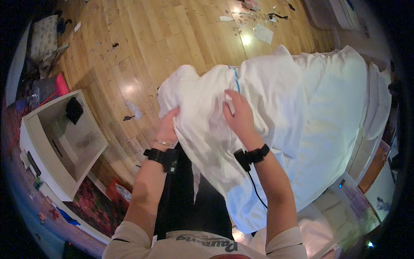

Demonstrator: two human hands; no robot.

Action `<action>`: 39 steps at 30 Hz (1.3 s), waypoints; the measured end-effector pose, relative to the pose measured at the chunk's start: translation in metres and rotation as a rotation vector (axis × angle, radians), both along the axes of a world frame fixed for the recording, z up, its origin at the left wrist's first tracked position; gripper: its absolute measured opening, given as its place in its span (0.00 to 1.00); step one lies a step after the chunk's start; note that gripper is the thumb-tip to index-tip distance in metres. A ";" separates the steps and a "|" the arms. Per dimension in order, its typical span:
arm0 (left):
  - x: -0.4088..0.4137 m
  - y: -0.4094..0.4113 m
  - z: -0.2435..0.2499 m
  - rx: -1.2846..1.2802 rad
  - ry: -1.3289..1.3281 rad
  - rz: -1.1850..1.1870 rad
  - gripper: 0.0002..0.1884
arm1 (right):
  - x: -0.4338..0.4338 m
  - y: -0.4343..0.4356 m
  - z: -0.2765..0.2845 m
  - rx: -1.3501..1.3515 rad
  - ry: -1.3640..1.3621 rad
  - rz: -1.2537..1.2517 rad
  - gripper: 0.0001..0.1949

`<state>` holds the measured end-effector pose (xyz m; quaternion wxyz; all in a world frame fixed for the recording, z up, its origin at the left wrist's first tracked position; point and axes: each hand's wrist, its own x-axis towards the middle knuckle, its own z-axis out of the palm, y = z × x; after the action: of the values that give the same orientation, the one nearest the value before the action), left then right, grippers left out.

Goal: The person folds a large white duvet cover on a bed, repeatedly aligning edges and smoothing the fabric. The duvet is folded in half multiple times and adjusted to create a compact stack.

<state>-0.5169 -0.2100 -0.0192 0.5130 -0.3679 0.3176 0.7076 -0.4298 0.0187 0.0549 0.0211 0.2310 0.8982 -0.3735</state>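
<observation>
A large white cloth point(284, 106), seemingly a bed sheet or a cover, spreads from in front of my body to the right, in loose folds, with a short blue stripe near its far edge. At the cloth's left edge is my left hand point(169, 124), its thumb on top and its fingers hidden behind the fabric. Over the middle of the cloth, my right hand point(238, 111) pinches a bit of white fabric between thumb and fingers. Both wrists wear black straps with small devices; a cable runs from the right one.
An open white drawer or box point(68, 142) stands at the left with a black item inside. Scraps, a white paper point(263, 34) and small debris lie on the wooden floor point(142, 58). A red bag point(118, 192) lies low at the left.
</observation>
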 end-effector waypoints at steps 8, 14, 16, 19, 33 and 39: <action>0.018 0.000 0.029 -0.543 1.242 -0.521 0.23 | -0.084 0.009 -0.027 0.339 -0.184 0.563 0.44; 0.013 -0.013 0.027 -0.574 1.110 -0.223 0.20 | -0.097 -0.011 -0.046 0.184 -0.295 0.785 0.20; 0.016 -0.050 0.005 -0.640 1.107 -0.456 0.22 | -0.098 -0.012 -0.047 0.131 -0.060 0.651 0.12; 0.009 -0.070 -0.008 -0.357 0.736 -0.197 0.25 | -0.098 0.010 -0.036 0.068 -0.105 0.186 0.13; -0.032 -0.001 0.027 0.158 0.256 0.113 0.23 | -0.089 0.008 -0.007 -0.295 -0.055 0.316 0.22; -0.037 -0.005 -0.009 0.340 0.595 0.050 0.24 | -0.091 -0.011 -0.022 -0.227 -0.120 0.074 0.25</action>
<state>-0.5537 -0.2145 -0.0287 0.4345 -0.0624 0.3215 0.8390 -0.5210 0.0074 0.0324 0.1144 0.2158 0.8552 -0.4570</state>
